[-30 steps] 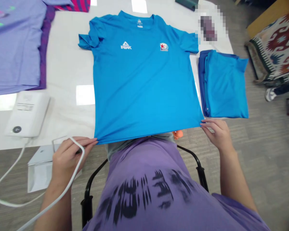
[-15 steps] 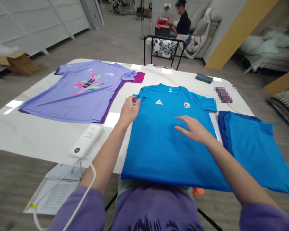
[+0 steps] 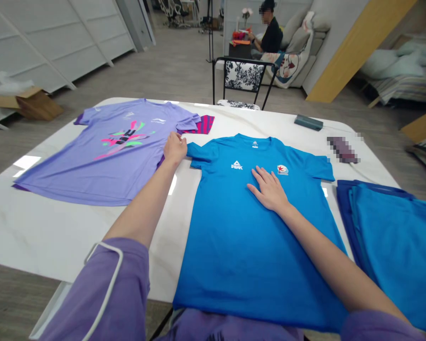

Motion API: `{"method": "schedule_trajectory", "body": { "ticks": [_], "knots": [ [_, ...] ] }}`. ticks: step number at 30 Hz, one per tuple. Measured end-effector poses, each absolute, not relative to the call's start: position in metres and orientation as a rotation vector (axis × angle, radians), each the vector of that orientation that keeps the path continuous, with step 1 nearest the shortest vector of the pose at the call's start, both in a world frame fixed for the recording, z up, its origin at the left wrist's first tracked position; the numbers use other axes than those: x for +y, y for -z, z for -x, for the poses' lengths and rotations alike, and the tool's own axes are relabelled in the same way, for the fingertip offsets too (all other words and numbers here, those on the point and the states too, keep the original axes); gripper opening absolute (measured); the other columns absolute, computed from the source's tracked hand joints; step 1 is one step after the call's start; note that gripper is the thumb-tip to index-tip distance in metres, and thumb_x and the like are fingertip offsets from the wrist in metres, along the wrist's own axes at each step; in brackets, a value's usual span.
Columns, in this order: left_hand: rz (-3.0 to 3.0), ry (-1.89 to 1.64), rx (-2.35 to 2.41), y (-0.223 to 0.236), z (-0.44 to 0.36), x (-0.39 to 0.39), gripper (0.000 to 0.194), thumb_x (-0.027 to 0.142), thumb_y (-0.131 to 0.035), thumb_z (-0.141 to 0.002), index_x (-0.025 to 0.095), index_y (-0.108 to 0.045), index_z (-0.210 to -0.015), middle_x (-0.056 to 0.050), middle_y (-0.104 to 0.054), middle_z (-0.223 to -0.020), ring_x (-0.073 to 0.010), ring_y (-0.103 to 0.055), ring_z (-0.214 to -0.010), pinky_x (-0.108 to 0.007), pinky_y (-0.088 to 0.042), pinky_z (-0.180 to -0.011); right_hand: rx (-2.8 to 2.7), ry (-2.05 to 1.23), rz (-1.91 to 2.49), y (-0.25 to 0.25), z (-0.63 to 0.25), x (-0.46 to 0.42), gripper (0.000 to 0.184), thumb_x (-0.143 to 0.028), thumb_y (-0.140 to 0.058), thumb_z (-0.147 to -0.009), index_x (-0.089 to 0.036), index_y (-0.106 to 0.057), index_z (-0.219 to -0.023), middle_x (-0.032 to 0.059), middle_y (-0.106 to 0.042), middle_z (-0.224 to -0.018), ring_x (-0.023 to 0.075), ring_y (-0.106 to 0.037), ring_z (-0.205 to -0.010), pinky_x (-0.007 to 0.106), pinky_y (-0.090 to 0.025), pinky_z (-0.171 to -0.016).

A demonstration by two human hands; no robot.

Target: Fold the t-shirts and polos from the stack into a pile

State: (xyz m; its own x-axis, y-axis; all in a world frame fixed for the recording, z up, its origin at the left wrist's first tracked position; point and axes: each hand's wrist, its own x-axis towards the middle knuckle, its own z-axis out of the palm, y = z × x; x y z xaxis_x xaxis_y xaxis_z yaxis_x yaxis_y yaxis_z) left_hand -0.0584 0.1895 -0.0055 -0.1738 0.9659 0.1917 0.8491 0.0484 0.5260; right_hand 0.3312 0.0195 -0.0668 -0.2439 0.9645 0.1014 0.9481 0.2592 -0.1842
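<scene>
A blue T-shirt (image 3: 241,237) lies spread face up on the white table (image 3: 57,237), its hem hanging over the near edge. My left hand (image 3: 174,148) is closed on the tip of the shirt's left sleeve, pulling it outward. My right hand (image 3: 268,188) lies flat on the chest of the shirt, fingers stretched out, just below the white logo and the round badge.
A purple T-shirt (image 3: 106,151) lies spread at the left, over a striped garment (image 3: 203,124). Folded blue shirts (image 3: 394,237) are stacked at the right. A dark case (image 3: 308,122) sits at the far edge. Beyond stand a patterned chair (image 3: 242,78) and a seated person (image 3: 268,33).
My head has lifted from the hem to the whole table. Both hands left the hem; the left went to the left sleeve and gripped it, the right came to rest on the chest.
</scene>
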Motion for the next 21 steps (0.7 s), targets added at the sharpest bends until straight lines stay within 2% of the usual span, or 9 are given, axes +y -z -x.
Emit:
{"method": "schedule_trajectory", "body": {
  "ticks": [3, 5, 8, 10, 13, 17, 21],
  "knots": [
    [-2.084, -0.823, 2.031, 0.013, 0.048, 0.165, 0.047, 0.039, -0.058, -0.116, 0.014, -0.054, -0.156, -0.021, -0.054, -0.169, -0.0342, -0.049, -0.155, -0.051, -0.034, -0.132, -2.336, -0.098, 1.815, 0.067, -0.329, 0.022, 0.086, -0.078, -0.027, -0.116, -0.027, -0.037, -0.185, 0.0053, -0.03, -0.191, 0.0328, -0.029, -0.178, 0.063, -0.02, -0.148],
    [-2.288, -0.721, 1.924, 0.022, 0.038, 0.144, 0.046, 0.044, -0.059, -0.115, 0.021, -0.059, -0.155, -0.018, -0.056, -0.167, -0.038, -0.049, -0.156, -0.052, -0.036, -0.131, -2.345, -0.089, 1.814, 0.069, -0.33, 0.022, 0.086, -0.078, -0.029, -0.115, -0.028, -0.036, -0.185, 0.0055, -0.03, -0.19, 0.0332, -0.029, -0.178, 0.063, -0.02, -0.148],
    [-2.238, -0.62, 2.047, 0.032, 0.036, 0.124, 0.049, 0.05, -0.055, -0.114, 0.019, -0.06, -0.151, -0.022, -0.059, -0.16, -0.0405, -0.053, -0.152, -0.053, -0.043, -0.124, -2.364, -0.075, 1.82, 0.07, -0.334, 0.018, 0.087, -0.078, -0.031, -0.115, -0.027, -0.035, -0.185, 0.0059, -0.028, -0.191, 0.0335, -0.029, -0.178, 0.063, -0.02, -0.148],
    [-2.089, -0.57, 2.14, 0.034, 0.043, 0.121, 0.044, 0.055, -0.057, -0.112, 0.019, -0.066, -0.137, -0.021, -0.066, -0.15, -0.0402, -0.06, -0.144, -0.052, -0.047, -0.119, -2.368, -0.071, 1.827, 0.065, -0.333, 0.019, 0.087, -0.078, -0.031, -0.115, -0.025, -0.037, -0.185, 0.0077, -0.029, -0.191, 0.0345, -0.029, -0.178, 0.065, -0.021, -0.147],
    [-2.025, -0.495, 2.118, 0.034, 0.055, 0.121, 0.034, 0.055, -0.065, -0.108, 0.023, -0.071, -0.117, -0.015, -0.076, -0.132, -0.0354, -0.071, -0.126, -0.049, -0.051, -0.111, -2.356, -0.089, 1.753, 0.05, -0.313, 0.04, 0.081, -0.073, -0.029, -0.117, -0.026, -0.043, -0.182, 0.0084, -0.037, -0.188, 0.0342, -0.033, -0.176, 0.065, -0.021, -0.147],
    [-2.0, -0.493, 2.111, 0.034, 0.06, 0.114, 0.021, 0.044, -0.063, -0.11, 0.027, -0.07, -0.12, -0.008, -0.082, -0.119, -0.0292, -0.075, -0.114, -0.043, -0.052, -0.105, -2.47, -0.298, 1.434, 0.029, -0.241, 0.114, 0.073, -0.064, -0.026, -0.121, -0.028, -0.043, -0.182, 0.0045, -0.041, -0.186, 0.0299, -0.036, -0.175, 0.057, -0.028, -0.146],
    [-2.012, -0.491, 2.103, 0.035, 0.059, 0.103, 0.018, 0.035, -0.06, -0.111, 0.029, -0.07, -0.125, -0.005, -0.083, -0.117, -0.0271, -0.076, -0.114, -0.042, -0.051, -0.105, -2.637, -0.409, 1.287, 0.029, -0.166, 0.193, 0.07, -0.062, -0.029, -0.121, -0.029, -0.047, -0.18, 0.0037, -0.04, -0.186, 0.032, -0.034, -0.176, 0.062, -0.022, -0.146]
  ]
}}
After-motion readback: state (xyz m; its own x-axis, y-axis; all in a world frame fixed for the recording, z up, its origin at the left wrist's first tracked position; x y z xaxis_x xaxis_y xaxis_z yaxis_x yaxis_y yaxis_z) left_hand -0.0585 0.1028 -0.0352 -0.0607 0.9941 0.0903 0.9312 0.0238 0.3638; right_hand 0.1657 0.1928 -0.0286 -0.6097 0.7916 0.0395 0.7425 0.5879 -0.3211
